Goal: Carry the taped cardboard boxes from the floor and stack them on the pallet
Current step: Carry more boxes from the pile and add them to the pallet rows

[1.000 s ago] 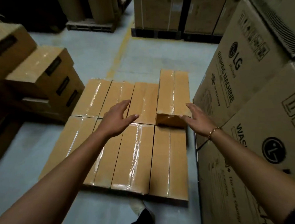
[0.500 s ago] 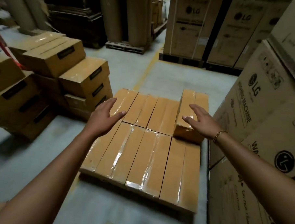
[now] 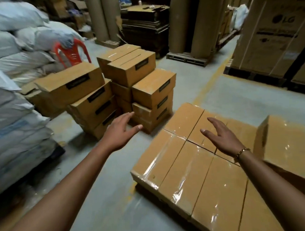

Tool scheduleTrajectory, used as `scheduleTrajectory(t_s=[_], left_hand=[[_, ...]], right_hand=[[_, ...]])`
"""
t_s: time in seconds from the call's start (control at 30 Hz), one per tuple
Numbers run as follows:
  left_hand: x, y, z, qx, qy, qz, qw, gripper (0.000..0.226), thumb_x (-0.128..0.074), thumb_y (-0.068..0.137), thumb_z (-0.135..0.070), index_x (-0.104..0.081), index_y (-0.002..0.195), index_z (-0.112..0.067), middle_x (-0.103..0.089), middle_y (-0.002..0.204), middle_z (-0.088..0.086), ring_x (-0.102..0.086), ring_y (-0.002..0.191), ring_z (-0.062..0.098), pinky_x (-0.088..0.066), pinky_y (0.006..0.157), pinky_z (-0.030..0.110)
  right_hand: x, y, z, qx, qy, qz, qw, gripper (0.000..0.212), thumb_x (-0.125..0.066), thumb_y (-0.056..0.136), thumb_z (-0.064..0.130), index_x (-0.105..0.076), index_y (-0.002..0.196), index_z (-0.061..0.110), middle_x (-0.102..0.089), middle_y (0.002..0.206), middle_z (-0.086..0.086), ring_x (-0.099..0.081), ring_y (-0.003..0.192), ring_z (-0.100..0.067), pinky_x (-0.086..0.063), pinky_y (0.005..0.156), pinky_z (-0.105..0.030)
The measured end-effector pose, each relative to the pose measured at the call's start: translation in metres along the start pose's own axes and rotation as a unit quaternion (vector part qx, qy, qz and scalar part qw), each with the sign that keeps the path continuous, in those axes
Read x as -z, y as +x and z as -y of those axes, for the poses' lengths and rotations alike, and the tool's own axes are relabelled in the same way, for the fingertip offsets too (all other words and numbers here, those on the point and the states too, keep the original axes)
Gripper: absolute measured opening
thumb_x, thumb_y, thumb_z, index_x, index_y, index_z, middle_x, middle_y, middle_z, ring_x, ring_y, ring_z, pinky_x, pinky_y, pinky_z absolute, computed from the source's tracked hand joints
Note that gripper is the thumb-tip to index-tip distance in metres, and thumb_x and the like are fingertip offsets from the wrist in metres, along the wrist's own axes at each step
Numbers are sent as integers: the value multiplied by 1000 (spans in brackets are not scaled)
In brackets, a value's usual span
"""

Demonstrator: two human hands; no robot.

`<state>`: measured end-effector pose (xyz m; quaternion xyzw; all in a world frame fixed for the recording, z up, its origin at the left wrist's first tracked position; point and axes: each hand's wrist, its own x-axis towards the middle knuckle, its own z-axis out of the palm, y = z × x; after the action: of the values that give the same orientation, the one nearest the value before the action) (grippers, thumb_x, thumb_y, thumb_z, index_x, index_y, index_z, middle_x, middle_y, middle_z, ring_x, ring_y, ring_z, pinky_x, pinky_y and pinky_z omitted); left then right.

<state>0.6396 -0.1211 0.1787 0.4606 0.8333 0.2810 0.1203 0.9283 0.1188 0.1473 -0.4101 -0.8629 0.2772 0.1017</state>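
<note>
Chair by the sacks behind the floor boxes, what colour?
Red. The plastic chair shows best in the head view.

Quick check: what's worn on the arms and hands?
No gloves on the left hand or right hand. Both forearms are bare, no sleeves in view. A gold-coloured chain bracelet sits on the right wrist. No watch visible.

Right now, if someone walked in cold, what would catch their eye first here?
Two bare arms reach forward, the left hand and right hand open and empty. Below the right hand lies a layer of glossy taped boxes, a single box atop its right edge. Beyond the left hand a stack of boxes stands on the floor.
</note>
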Motion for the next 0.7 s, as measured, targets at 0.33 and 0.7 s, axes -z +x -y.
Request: scheduleTrajectory(t_s=[0.33, 0.7], left_hand=[[62, 96, 127, 54, -5, -8, 998, 75, -48, 93, -71, -31, 157, -35, -31, 164, -5, -26, 151, 19, -27, 119, 60], [119, 226, 228, 122, -18, -40, 992, 71, -50, 96, -64, -31, 157, -35, -30, 164, -4, -26, 151, 19, -27, 121, 51]], right_hand=[[-84, 130, 106, 24, 29, 50, 998, 70, -50, 96, 60, -28, 156, 32, -28, 163, 4, -30, 148, -21, -30, 118, -51], [-139, 311, 218, 73, 55, 109, 990, 68, -50, 97, 57, -30, 156, 29, -29, 163, 0, -33, 146, -22, -32, 115, -42]])
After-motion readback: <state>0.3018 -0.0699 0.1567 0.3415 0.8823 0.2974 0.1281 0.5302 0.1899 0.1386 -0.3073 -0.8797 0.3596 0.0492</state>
